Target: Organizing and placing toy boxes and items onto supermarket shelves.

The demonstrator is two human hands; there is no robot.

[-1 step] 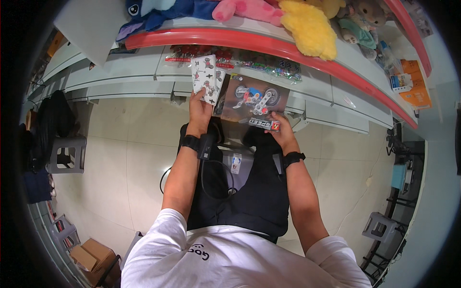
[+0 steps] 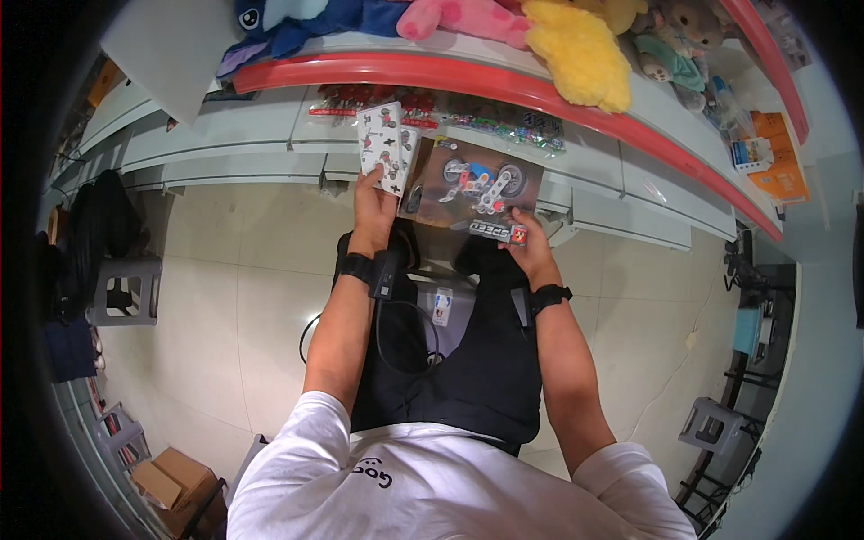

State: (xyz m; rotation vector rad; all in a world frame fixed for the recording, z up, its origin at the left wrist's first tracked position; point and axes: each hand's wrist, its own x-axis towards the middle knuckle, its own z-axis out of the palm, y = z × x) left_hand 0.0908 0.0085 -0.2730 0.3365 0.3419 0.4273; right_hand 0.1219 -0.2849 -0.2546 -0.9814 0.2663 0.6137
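Note:
My left hand (image 2: 375,200) is closed on a folded white instruction leaflet (image 2: 382,142) printed with small pictures of assembly steps. Part of it fans out to the right, beside the box. A flat dark box (image 2: 479,189) is gripped at its lower right corner by my right hand (image 2: 534,245). On its face is a picture of a toy motorcycle with blue and red parts. Both things are held side by side above my knees, near the shelf's front. Whether the box is open or what it holds cannot be seen.
Plush toys (image 2: 579,49) lie on a white shelf with a curved red edge (image 2: 468,79). Below that edge are bags of small colourful parts (image 2: 508,132). A grey stool (image 2: 127,290) stands at the left, another (image 2: 712,425) at the lower right. Cardboard boxes (image 2: 180,486) sit lower left.
The box has shifted very slightly to the right. The leaflet has tilted a little, and its parts spread somewhat wider at the right. Both hands keep their grip.

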